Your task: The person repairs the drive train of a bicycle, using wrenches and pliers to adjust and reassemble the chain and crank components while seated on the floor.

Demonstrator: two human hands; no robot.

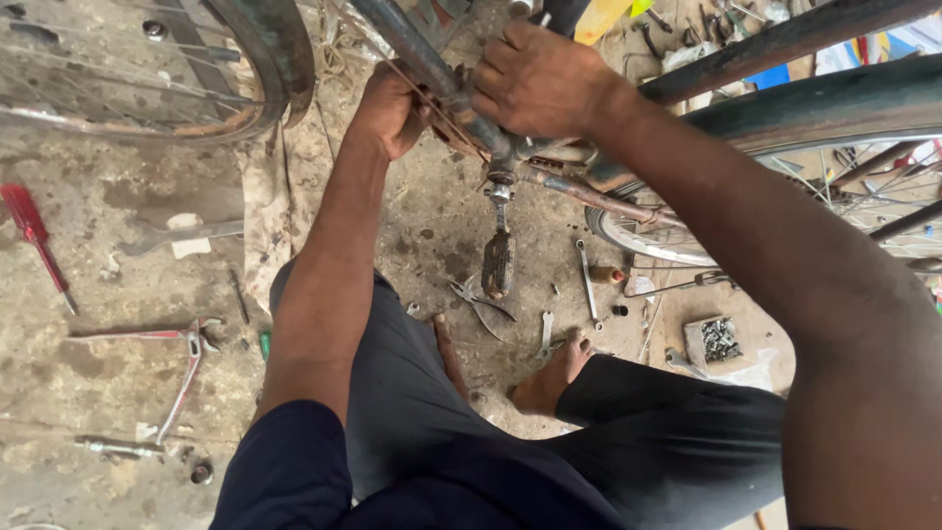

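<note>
Knees [549, 432] in dark trousers are filling the bottom of the view, nearest the camera, with a bare foot [551, 378] resting on the floor [98, 245] between them.

Ahead of them, the bike frame [491, 137] is sitting under both hands at the point where its tubes meet above the crank. One rusty tube is running up and away to the left of the grip, its long axis slanting from the junction toward the top of the view; a second tube is trailing off right and downward toward the rear wheel [785, 128]. The crank [500, 201] is hanging straight down below the grip, ending in a pedal [498, 263].

The right hand [540, 79] is lying on top of the junction, fingers curled closed over the tube. The left hand [392, 108] is gripping from the left side, closed around the frame just beside the right, thin spokes or wires crossing it. Both sit equally near the junction; the right is covering it more directly.

Below the pedal, pliers [481, 304] are lying on the floor, with spanners [587, 280] to their right and a small tray of bits [716, 341] beyond. Well off to the left, a red screwdriver [34, 240] is lying beside the front wheel [196, 69].
</note>
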